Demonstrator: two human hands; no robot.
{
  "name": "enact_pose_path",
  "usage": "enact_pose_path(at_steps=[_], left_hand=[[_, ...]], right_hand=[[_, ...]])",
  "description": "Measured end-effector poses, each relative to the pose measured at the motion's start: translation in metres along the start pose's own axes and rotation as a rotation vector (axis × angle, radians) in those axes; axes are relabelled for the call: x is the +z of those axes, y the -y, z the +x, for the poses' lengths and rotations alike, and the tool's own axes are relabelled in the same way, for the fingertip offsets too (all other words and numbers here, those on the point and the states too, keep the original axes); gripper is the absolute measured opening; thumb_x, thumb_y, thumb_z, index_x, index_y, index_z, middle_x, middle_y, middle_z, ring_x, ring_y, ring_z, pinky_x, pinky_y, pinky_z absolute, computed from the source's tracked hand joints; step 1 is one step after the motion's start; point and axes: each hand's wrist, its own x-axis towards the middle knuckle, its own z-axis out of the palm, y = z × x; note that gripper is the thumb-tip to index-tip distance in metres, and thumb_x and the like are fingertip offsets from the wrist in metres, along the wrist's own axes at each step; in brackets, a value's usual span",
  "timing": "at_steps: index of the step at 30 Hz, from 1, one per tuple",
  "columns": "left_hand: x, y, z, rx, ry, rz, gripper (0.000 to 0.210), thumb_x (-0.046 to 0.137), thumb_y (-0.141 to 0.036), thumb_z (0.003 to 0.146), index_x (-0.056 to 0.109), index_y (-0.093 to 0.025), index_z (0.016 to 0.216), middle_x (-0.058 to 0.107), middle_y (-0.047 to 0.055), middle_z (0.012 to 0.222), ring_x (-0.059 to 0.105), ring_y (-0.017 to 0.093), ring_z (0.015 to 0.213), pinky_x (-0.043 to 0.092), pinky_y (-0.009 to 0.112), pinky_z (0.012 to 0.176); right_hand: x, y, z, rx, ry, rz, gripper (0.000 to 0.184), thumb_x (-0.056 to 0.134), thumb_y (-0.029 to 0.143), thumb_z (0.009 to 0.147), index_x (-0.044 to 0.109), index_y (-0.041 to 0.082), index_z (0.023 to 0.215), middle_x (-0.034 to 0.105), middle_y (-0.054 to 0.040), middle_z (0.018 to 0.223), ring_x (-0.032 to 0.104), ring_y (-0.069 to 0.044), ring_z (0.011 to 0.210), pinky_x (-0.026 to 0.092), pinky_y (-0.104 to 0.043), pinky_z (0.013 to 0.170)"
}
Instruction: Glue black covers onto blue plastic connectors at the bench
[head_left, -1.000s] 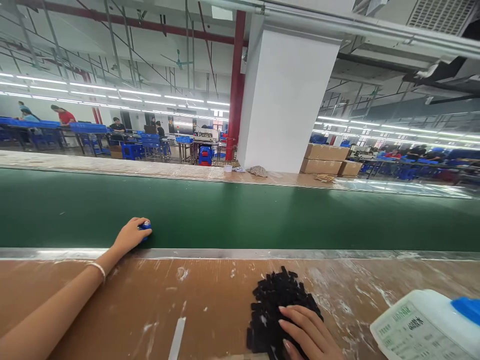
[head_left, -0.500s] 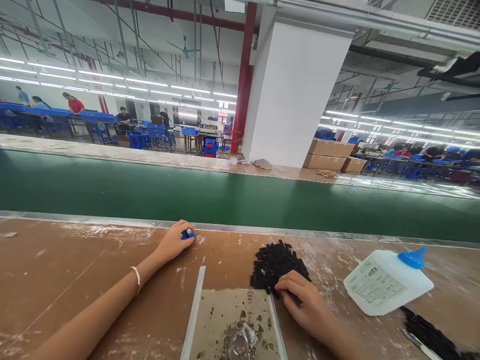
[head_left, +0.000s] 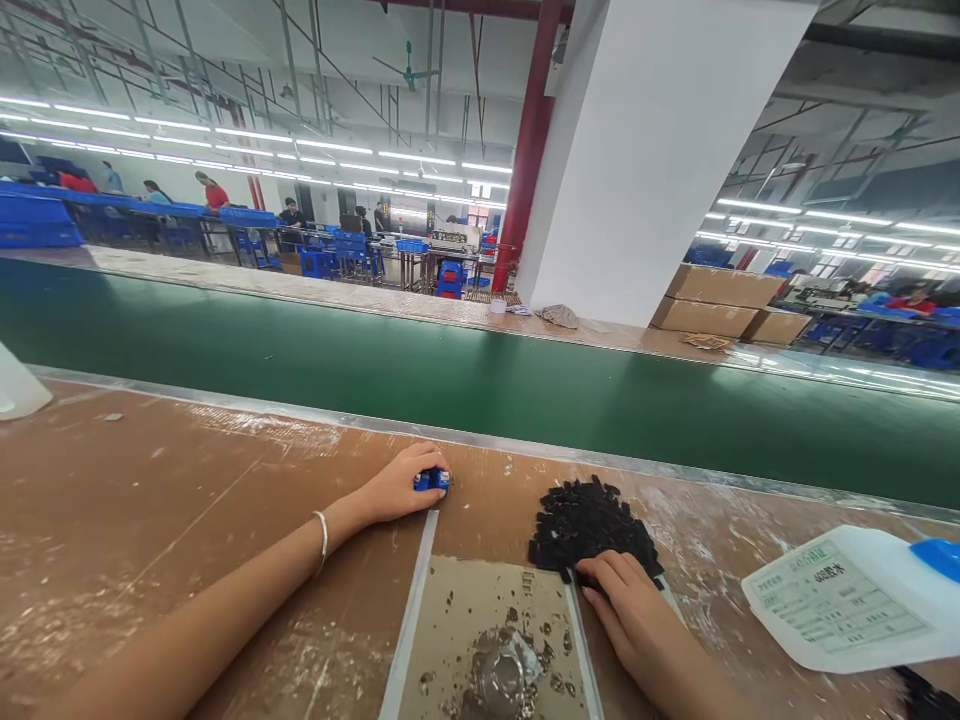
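My left hand [head_left: 409, 482] is wrapped round a small blue block-like part [head_left: 433, 481] with a dark gap in it, at the table's far side. Its exact kind is not clear. My right hand [head_left: 626, 605] is at the near edge of a pile of short black strips [head_left: 589, 525]. Its thumb and forefinger are pinched together on what looks like one black strip, mostly hidden by the fingers. Between my arms lies a tan board [head_left: 457, 600] edged with pale tape, wet with drops and a clear glossy puddle of glue-like liquid [head_left: 504, 672].
A white bottle [head_left: 840, 600] with a blue cap lies tilted at right, more black strips [head_left: 930, 695] beside it. Part of another white container [head_left: 19, 385] shows at far left. Beyond the brown table [head_left: 187, 490] runs a green conveyor belt [head_left: 420, 370]. People work in the background.
The view has turned left and shifted, so things appear further right. My left hand still grips the blue part and now sits nearer the board's tape. My right hand stays at the pile, fingers closer together.
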Motion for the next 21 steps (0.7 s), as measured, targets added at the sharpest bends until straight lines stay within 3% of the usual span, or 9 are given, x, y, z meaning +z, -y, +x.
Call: enact_pose_path(at_steps=[5,9,13,16,21], left_hand=[[0.002,0.001,0.000,0.018,-0.003,-0.022,0.018,0.062,-0.032,0.086,0.067,-0.020,0.098,0.063,0.007,0.103,0.060,0.024,0.101,0.048,0.038,0.095],[0.003,0.002,-0.002,0.038,-0.023,-0.032,0.020,0.065,-0.036,0.087,0.071,-0.021,0.099,0.066,0.007,0.106,0.060,0.025,0.105,0.047,0.038,0.098],[0.003,0.004,-0.003,0.041,-0.102,-0.036,0.019,0.067,-0.037,0.087,0.075,-0.023,0.095,0.065,0.011,0.123,0.053,0.031,0.123,0.033,0.050,0.113],[0.001,0.005,-0.003,0.038,-0.180,-0.069,0.020,0.068,-0.039,0.086,0.076,-0.023,0.095,0.066,0.012,0.125,0.048,0.033,0.128,0.026,0.055,0.116],[0.000,-0.013,-0.008,-0.011,-0.292,-0.175,0.025,0.067,-0.040,0.086,0.076,-0.021,0.098,0.068,0.012,0.121,0.051,0.031,0.126,0.028,0.053,0.117]], right_hand=[[0.005,-0.003,-0.005,-0.031,0.004,-0.069,0.020,0.044,0.006,0.096,0.059,0.020,0.099,0.063,-0.0072,0.093,0.063,-0.021,0.081,0.058,-0.033,0.069],[0.008,-0.005,-0.004,-0.084,-0.026,-0.122,0.022,0.041,0.003,0.095,0.057,0.018,0.100,0.064,-0.0102,0.098,0.065,-0.021,0.085,0.058,-0.035,0.073],[0.003,-0.002,-0.004,-0.154,-0.036,-0.178,0.023,0.043,0.004,0.095,0.058,0.017,0.107,0.066,-0.0094,0.099,0.067,-0.021,0.087,0.060,-0.032,0.075],[-0.004,0.006,-0.005,-0.201,-0.037,-0.235,0.033,0.041,-0.004,0.088,0.062,0.016,0.105,0.068,-0.0096,0.100,0.068,-0.020,0.088,0.061,-0.029,0.075],[-0.011,0.024,-0.008,-0.280,-0.044,-0.347,0.046,0.042,-0.010,0.074,0.068,0.013,0.104,0.075,-0.0114,0.098,0.071,-0.023,0.084,0.063,-0.030,0.072]])
